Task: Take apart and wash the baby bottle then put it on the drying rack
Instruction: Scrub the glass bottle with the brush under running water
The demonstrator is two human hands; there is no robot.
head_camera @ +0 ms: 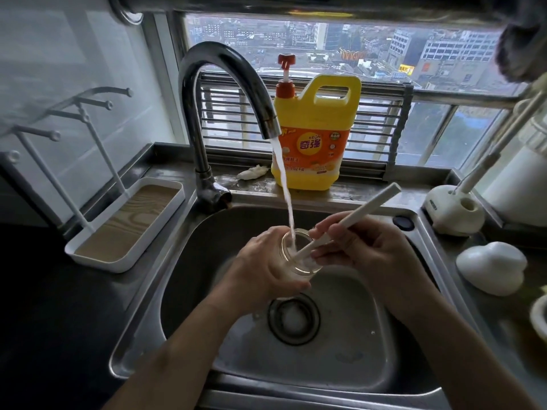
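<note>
My left hand [263, 270] grips a clear glass bottle body [299, 261] over the steel sink [189, 247], its mouth tilted up toward the tap. Water streams from the chrome tap [225, 84] straight into the bottle's mouth. My right hand [361, 247] holds the white handle of a bottle brush [370, 205], whose lower end is inside the bottle. A white drying rack [127, 226] with upright pegs stands on the counter left of the sink. The brush head is hidden inside the glass.
A yellow dish-soap jug [316, 137] with a red pump stands on the ledge behind the sink. On the right counter are a white brush stand [453, 211] and a white rounded object [491, 267]. The sink drain [293, 318] lies below my hands.
</note>
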